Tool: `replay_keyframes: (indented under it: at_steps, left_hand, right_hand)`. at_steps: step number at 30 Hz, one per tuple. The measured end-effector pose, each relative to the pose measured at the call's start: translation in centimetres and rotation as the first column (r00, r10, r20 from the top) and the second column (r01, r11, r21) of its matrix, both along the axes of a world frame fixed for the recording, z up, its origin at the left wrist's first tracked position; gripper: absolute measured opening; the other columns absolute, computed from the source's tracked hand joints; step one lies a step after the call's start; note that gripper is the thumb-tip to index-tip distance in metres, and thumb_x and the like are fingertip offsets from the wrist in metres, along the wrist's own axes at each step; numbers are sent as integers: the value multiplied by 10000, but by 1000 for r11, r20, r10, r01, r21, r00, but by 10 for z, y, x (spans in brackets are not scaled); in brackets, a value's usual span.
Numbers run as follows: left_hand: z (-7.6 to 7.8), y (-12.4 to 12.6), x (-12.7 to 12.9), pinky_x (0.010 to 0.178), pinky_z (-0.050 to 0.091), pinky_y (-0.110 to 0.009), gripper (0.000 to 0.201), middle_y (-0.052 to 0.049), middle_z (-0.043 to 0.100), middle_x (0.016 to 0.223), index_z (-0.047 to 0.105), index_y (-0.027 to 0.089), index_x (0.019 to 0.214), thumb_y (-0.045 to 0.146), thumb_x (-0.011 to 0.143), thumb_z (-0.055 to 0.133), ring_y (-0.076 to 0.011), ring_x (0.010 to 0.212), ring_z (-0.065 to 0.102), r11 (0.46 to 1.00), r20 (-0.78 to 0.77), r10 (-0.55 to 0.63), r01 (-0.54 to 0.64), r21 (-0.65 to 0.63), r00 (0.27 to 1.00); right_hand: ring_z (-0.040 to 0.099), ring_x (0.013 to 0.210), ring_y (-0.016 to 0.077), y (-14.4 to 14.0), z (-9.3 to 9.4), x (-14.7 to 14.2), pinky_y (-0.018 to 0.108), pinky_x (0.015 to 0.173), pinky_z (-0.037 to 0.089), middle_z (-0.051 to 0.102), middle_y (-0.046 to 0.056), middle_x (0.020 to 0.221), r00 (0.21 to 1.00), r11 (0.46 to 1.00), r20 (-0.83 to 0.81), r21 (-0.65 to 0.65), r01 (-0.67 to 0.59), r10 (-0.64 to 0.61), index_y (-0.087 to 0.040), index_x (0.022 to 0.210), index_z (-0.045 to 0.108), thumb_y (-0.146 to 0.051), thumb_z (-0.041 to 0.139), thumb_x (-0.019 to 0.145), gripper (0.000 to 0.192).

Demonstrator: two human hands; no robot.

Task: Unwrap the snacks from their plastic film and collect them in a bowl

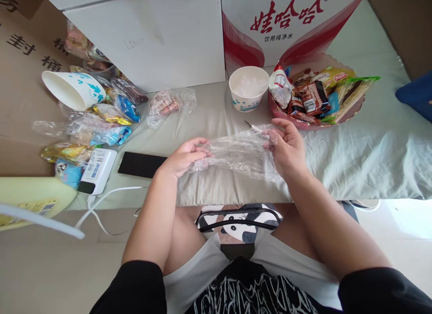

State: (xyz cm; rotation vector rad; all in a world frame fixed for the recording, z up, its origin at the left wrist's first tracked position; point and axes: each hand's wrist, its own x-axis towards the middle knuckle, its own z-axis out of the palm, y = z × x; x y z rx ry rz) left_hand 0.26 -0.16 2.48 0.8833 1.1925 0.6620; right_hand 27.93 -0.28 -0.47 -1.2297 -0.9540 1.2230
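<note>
Glossy clear plastic bag (236, 154), matt cloth sheet (354, 152)

Open lane: bare sheet on the bed (371, 161) along its front edge, right of the right hand (286, 147), clear out to the right edge. Back edge blocked by white box (151, 35) and red-printed carton (286, 26). Paper bowl (248, 88) and snack basket (313, 100) crowd the back right, just behind the clear plastic bag (239, 154). Left side cluttered: wrapper pile (97, 120), tipped cup (72, 89), power bank (97, 170), phone (141, 164) by left hand (184, 159). Narrow gap between loose packet (168, 105) and bowl.
</note>
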Motion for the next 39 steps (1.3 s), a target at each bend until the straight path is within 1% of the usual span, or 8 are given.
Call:
replay_keyframes:
  at_steps: [4,7,11,16,21,27,33,39]
  left_hand:
    - [1,4,7,486,483,-219,213,-20,668,642,683,147,809,244,653,792,-131,536,631,967,-9,251,-251,44,968]
    - [3,7,5,418,393,-187,185,0,603,591,657,145,669,243,615,804,-84,472,539,932,20,343,-343,115,939]
    - [7,5,-1,362,255,-178,247,52,510,530,668,163,723,225,561,843,-35,390,359,950,156,276,-293,103,948]
    - [10,2,6,547,480,-204,417,65,580,673,638,253,967,112,612,805,-95,592,590,901,362,339,-410,141,868]
    - [3,9,9,395,297,-156,252,42,603,628,616,179,822,117,643,782,-42,445,464,884,160,453,-465,46,877]
    - [-2,11,10,342,218,-174,321,97,355,431,539,186,679,367,790,780,-34,333,302,889,90,455,-458,23,886]
    - [3,7,11,526,512,-216,469,20,688,782,572,216,862,377,597,925,-113,613,645,903,250,381,-416,105,890]
    - [3,5,13,387,256,-160,313,33,605,603,590,191,822,313,676,839,-45,422,431,934,73,337,-343,102,939]
  right_hand:
    - [493,495,107,-5,0,-2,260,464,387,637,-42,740,978,978,47,-64,-199,202,-302,1252,529,-410,742,798,513]
    - [362,421,78,-5,2,0,242,408,263,580,-65,642,984,983,55,-75,-165,169,-283,1208,546,-378,678,823,418]
    - [335,421,84,-4,3,4,252,413,233,579,-65,633,996,993,31,-82,-85,87,-288,1132,548,-360,653,800,355]
    - [345,429,78,-4,4,1,242,422,214,536,-80,578,999,997,20,-61,-40,42,-269,1029,566,-342,659,749,303]
    - [320,403,65,-4,5,0,234,414,211,546,-83,581,999,998,36,-55,-12,14,-267,992,547,-349,647,751,274]
    - [327,408,68,-5,6,-1,236,410,218,557,-77,598,997,996,62,-77,-39,44,-270,997,541,-383,666,767,285]
    - [414,482,89,-5,6,1,233,437,271,499,-76,591,997,998,78,-52,22,-18,-264,956,562,-394,677,766,258]
    - [331,415,75,-6,10,-1,233,409,229,532,-82,573,997,994,72,-111,15,-7,-259,963,561,-385,681,766,263]
